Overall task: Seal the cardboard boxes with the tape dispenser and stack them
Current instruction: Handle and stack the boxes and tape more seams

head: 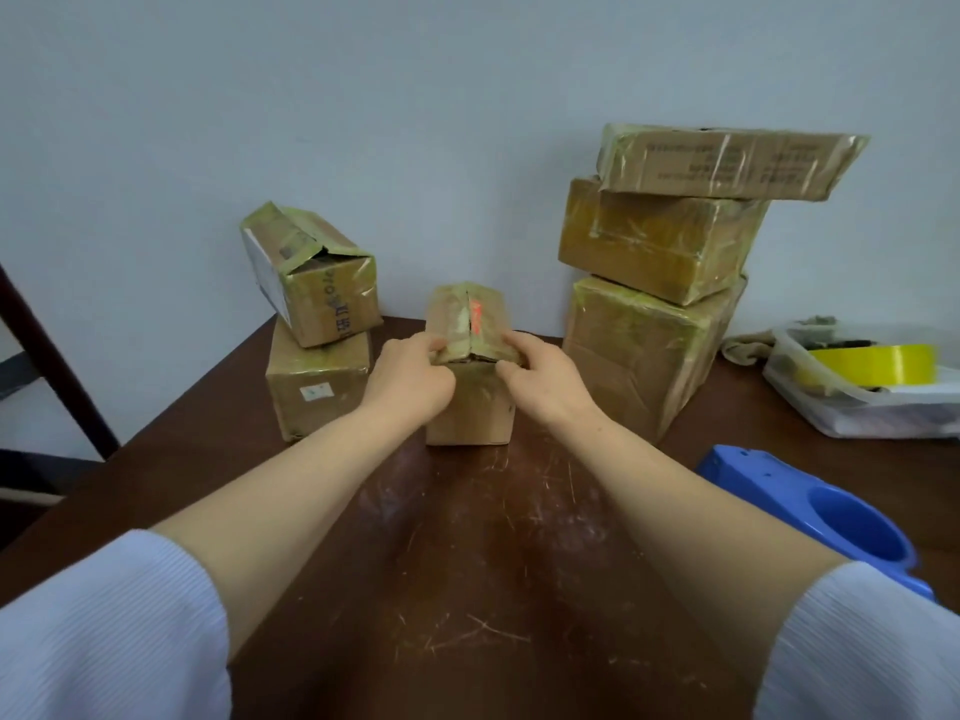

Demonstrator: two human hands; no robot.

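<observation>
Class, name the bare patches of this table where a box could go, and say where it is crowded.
Bare: the table between the forearms, before the middle box; also before the left stack. Crowded: right, among tall stack, tray, blue dispenser.

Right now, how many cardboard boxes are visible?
6: middle box, held by left hand and right hand; two in left stack; three in right stack. Some may be hidden.

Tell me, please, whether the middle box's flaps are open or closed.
Closed: left hand and right hand pinch the middle box's flaps together.
</observation>
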